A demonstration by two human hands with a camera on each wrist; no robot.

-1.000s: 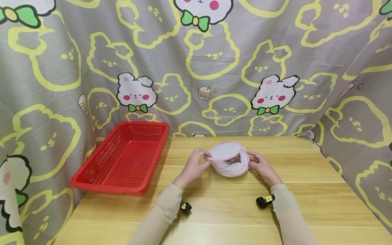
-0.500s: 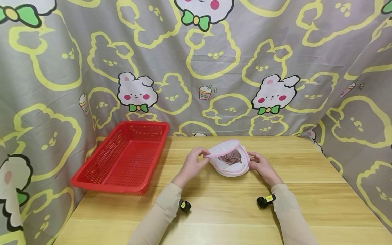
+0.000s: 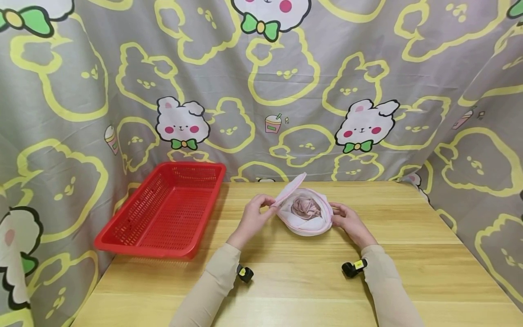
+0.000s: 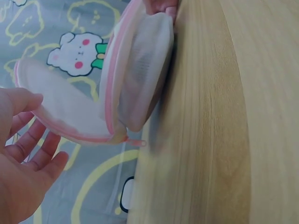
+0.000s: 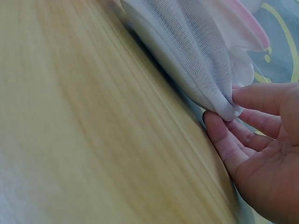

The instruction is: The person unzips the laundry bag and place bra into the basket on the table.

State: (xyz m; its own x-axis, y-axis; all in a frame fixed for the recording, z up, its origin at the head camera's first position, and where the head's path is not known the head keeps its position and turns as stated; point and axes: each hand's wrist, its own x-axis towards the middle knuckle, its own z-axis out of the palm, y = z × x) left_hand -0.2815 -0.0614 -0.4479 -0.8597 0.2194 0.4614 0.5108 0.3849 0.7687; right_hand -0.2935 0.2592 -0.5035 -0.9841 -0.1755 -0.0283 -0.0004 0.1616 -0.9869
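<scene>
A round white mesh laundry bag with pink zipper edging sits on the table, unzipped. Its lid stands raised on the left side, and my left hand pinches the lid's edge. The left wrist view shows the pink zipper pull hanging at the bag's edge. Inside lies a crumpled dusty-pink cloth item with thin strap-like strips; its kind cannot be told. My right hand holds the bag's right side, gathered mesh pinched between thumb and fingers in the right wrist view.
A red perforated plastic basket stands to the left on the wooden table. A grey curtain with cartoon rabbits hangs along the back and sides.
My left hand has lifted the lid from lying over the opening to nearly upright on the left, exposing the pink cloth item inside. The right hand has kept its hold.
</scene>
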